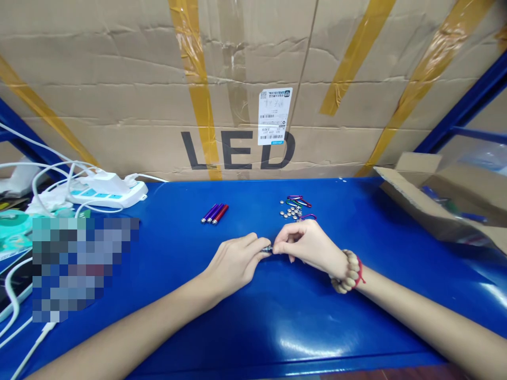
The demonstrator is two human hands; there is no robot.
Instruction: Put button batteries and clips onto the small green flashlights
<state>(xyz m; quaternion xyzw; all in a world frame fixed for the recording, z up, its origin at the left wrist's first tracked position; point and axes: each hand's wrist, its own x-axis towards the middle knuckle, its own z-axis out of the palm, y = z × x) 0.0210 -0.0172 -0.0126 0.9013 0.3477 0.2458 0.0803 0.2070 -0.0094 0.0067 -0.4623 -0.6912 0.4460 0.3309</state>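
Over the middle of the blue table (237, 322), gripping a small metal piece (268, 249) between closed thumb and fingers of the left hand (236, 259) and pinching its right end with thumb and fingertips of the right hand (311, 244), mostly hiding it from view. Working just short of silver discs (290, 213) and coloured clips (294, 197) near the right hand, and of purple and red tubes (216, 212) lying side by side beyond the left, with an open cardboard box (412, 203) to the right.
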